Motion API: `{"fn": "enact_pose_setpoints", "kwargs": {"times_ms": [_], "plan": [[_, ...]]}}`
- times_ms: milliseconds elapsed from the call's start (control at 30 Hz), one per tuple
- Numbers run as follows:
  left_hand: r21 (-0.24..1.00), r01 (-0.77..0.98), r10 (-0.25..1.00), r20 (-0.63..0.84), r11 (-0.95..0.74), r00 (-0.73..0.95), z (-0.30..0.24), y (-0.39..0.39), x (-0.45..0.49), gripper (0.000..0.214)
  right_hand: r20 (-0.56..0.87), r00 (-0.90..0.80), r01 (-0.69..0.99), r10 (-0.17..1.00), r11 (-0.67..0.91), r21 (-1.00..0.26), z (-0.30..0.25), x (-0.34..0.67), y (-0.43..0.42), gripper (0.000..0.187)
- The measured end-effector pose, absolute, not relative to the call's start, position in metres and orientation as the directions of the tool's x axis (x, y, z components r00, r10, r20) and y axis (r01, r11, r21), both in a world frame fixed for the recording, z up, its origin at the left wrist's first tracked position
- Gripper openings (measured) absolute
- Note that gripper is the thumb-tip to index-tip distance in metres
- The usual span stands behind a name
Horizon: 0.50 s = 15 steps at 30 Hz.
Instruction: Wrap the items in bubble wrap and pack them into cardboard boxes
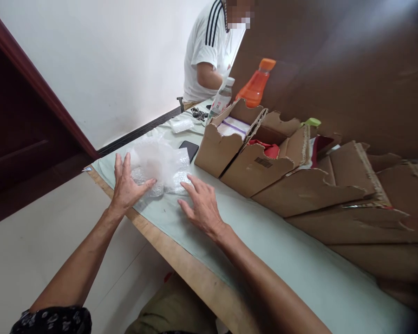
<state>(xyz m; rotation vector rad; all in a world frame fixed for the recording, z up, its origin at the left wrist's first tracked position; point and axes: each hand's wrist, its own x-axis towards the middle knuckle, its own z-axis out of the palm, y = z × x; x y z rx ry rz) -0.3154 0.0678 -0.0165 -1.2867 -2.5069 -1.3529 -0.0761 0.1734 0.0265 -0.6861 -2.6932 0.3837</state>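
Note:
A loose pile of clear bubble wrap [179, 182] lies on the cloth-covered table in front of me. At the pile's left side is my left hand [127, 188], its fingers raised and the thumb spread out toward the wrap. My right hand [202, 204] hovers by the near right side, fingers apart and slightly bent. Neither hand grips anything; whether the fingertips touch the plastic I cannot tell. Just behind the pile lies a dark phone [189, 149]. A smaller piece of clear plastic wrap [182, 125] rests farther back.
Cardboard bins [214, 155] line the table's right side, holding packets and red items. An orange bottle [256, 86] and a clear bottle [221, 99] stand by them. Across the table's far end sits a person in a white shirt [204, 60]. The wooden table edge [167, 241] runs along my side.

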Motion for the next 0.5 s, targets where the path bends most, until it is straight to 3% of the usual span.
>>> {"fn": "enact_pose_setpoints", "kwargs": {"times_ms": [100, 200, 367, 500], "plan": [[0.691, 0.666, 0.635, 0.387, 0.280, -0.668, -0.020, 0.054, -0.309, 0.124, 0.381, -0.860, 0.282, 0.340, 0.938, -0.202, 0.059, -0.094, 0.167, 0.045], [0.680, 0.675, 0.626, 0.400, 0.287, -0.670, -0.026, 0.045, -0.304, 0.121, 0.357, -0.916, 0.166, 0.180, 0.984, -0.070, 0.082, -0.135, 0.175, 0.048], [0.646, 0.691, 0.627, 0.400, 0.325, -0.669, -0.025, 0.053, -0.312, 0.107, 0.208, -0.935, 0.278, 0.286, 0.958, -0.069, 0.075, -0.181, 0.205, 0.049], [0.638, 0.688, 0.638, 0.378, 0.346, -0.671, -0.020, 0.060, -0.315, 0.105, 0.293, -0.899, 0.293, 0.326, 0.944, -0.150, 0.069, -0.159, 0.208, 0.050]]}}
